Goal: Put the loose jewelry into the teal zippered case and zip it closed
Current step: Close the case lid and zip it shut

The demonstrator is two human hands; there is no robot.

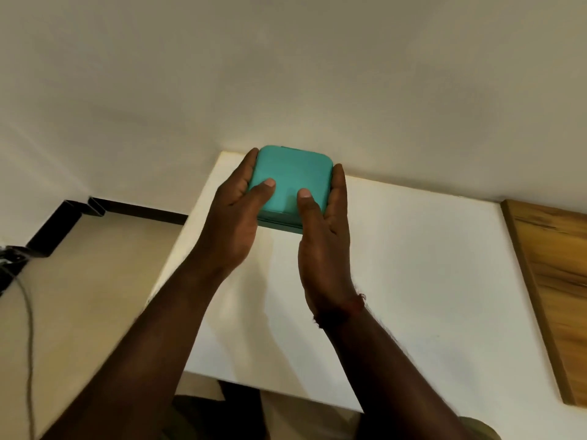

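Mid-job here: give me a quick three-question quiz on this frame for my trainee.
1. True or false: the teal case sits with its lid raised over the white table.
2. The case is held by: A one hand, B both hands, C no hand.
3. Fill in: both thumbs press on the case's ____ face.
Key: 1 false, the lid is down. 2 B, the left hand and right hand flank it. 3 top.
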